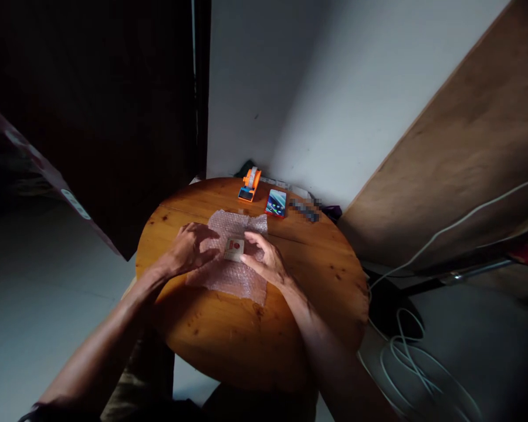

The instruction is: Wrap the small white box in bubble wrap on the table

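Observation:
A small, pale, squarish box (pixel 234 249) with dark red markings lies near the middle of a sheet of pinkish bubble wrap (pixel 240 284). The sheet is spread on a round wooden table. To the left of the box, my left hand (pixel 191 249) hovers over the wrap with thumb and fingers apart and nothing between them. On the other side, my right hand (pixel 266 258) is open, its thumb and fingertips close to the box's right edge. Whether those fingertips touch the box I cannot tell.
On the wooden table (pixel 325 305), an orange tape dispenser (pixel 250 184) stands at the back. Beside it lie a phone (pixel 276 203) with a lit screen and a blurred dark object (pixel 305 210). A white wall rises behind. White cable (pixel 416 363) coils on the floor at right.

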Demonstrator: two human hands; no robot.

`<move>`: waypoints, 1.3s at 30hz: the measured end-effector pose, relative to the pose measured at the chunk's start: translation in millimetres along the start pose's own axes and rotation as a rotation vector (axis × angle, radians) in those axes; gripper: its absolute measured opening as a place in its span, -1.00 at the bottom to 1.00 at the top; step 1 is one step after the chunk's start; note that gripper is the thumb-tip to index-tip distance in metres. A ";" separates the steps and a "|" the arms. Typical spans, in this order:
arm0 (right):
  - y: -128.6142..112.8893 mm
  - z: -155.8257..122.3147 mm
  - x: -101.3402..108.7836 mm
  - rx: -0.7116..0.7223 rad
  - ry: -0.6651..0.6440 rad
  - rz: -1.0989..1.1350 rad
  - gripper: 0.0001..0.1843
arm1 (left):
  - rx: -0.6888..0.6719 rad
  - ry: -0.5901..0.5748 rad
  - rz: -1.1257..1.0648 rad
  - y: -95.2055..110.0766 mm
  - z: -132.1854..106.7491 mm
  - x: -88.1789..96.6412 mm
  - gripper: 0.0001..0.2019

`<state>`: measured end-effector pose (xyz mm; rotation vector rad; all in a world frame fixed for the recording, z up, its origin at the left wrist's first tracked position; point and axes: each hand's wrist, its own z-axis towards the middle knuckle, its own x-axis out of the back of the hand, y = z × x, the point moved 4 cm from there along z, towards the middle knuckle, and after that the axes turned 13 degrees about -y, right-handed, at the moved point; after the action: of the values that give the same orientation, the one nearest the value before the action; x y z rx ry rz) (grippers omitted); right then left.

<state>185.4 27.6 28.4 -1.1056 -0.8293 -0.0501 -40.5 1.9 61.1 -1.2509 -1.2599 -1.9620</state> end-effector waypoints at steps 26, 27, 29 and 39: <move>-18.6 -8.0 21.7 0.018 -0.081 0.226 -0.36 | 0.327 0.040 -0.125 16.7 16.8 -9.4 -0.86; -14.8 -6.8 19.0 -0.017 -0.072 0.231 -0.30 | 0.344 0.041 -0.167 13.4 19.8 -10.8 -0.86; -4.2 -3.7 13.6 -0.092 0.000 0.231 -0.29 | 0.326 0.058 -0.267 8.0 24.0 -15.9 -0.88; 21.6 2.3 8.7 -0.296 0.229 0.237 -0.52 | 0.248 0.081 -0.767 -0.4 40.9 -41.4 -0.87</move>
<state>199.4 42.9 17.6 -1.4418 -0.4910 -0.1014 -4.1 35.6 30.5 -0.5887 -2.0713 -2.2026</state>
